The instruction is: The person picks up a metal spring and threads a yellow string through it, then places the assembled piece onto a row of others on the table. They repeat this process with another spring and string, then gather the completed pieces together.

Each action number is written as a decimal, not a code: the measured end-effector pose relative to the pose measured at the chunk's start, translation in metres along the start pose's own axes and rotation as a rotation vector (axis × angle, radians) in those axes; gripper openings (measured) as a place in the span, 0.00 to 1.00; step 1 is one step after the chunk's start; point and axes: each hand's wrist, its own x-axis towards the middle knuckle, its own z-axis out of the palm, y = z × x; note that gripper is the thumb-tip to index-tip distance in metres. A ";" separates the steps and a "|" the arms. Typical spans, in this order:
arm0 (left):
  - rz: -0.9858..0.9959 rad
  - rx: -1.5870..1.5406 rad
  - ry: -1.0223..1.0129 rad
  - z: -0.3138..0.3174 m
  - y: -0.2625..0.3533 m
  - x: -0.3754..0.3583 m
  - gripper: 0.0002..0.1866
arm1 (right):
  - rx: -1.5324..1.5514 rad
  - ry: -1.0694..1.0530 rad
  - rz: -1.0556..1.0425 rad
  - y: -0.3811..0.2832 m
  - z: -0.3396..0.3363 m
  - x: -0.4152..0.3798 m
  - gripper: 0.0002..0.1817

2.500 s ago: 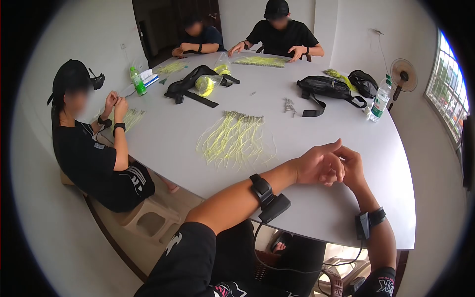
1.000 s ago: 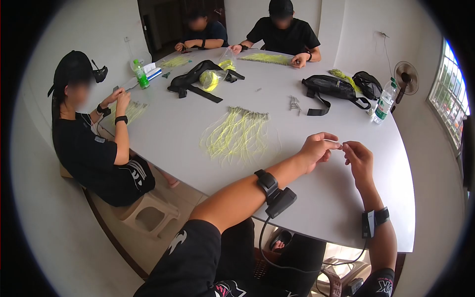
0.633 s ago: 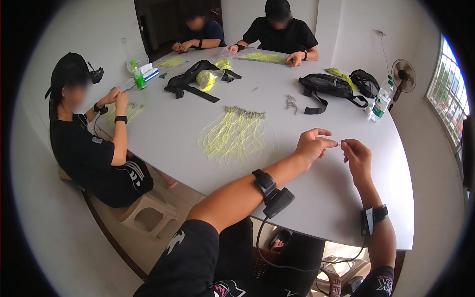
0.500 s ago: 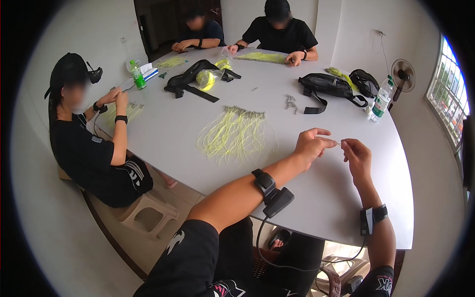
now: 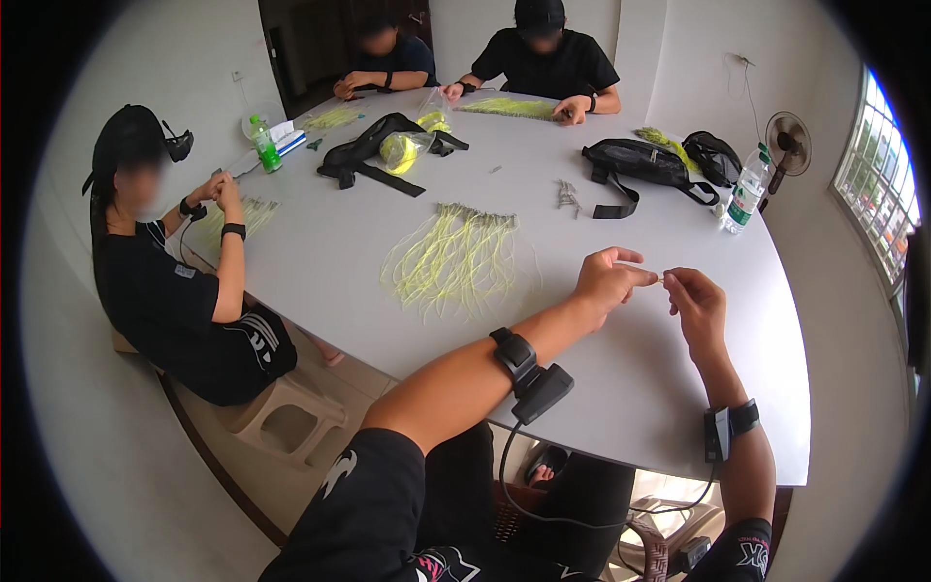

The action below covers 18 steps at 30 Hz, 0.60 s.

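Over the near right part of the table, my left hand (image 5: 609, 289) and my right hand (image 5: 698, 301) meet fingertip to fingertip. Each has a thumb and finger pinched together, while a finger of the left sticks out above the pinch. Between them shows a tiny pale sliver (image 5: 661, 279), too small to name. Left of my hands lies a bundle of yellow-green threads (image 5: 454, 262), fanned out towards me, with a row of small grey metal pieces (image 5: 477, 215) along its far end. Beyond my hands is a loose heap of similar grey pieces (image 5: 568, 197).
Black bags (image 5: 635, 167) and a water bottle (image 5: 745, 194) stand at the right. Another black bag (image 5: 373, 153), a clear bag with yellow material (image 5: 400, 151) and a green bottle (image 5: 264, 144) lie farther left. Three people sit around the table, one left (image 5: 165, 262).
My right fingertips have come slightly closer to my left ones, and less of the thin thing between them shows. The whole view has shifted a little.
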 end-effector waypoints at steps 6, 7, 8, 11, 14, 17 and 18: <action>0.009 0.023 -0.023 0.001 -0.001 -0.001 0.27 | -0.017 0.017 -0.013 0.000 -0.002 -0.001 0.11; 0.014 0.026 -0.039 0.001 0.000 -0.001 0.27 | -0.013 0.015 -0.012 -0.001 -0.001 0.000 0.11; 0.016 0.025 -0.039 0.000 -0.001 0.000 0.27 | -0.014 0.014 -0.014 -0.001 -0.001 0.000 0.11; 0.016 0.032 -0.055 0.000 -0.003 0.002 0.27 | -0.036 0.013 0.009 0.001 -0.001 0.000 0.11; 0.013 0.038 -0.070 -0.001 -0.003 0.002 0.26 | -0.040 0.016 0.013 0.001 0.000 0.000 0.11; 0.013 0.017 -0.084 -0.001 -0.003 0.002 0.25 | -0.039 0.000 -0.018 0.001 0.000 0.000 0.11; 0.018 0.023 -0.091 -0.001 -0.003 0.002 0.24 | -0.059 -0.023 0.009 0.000 0.001 0.000 0.11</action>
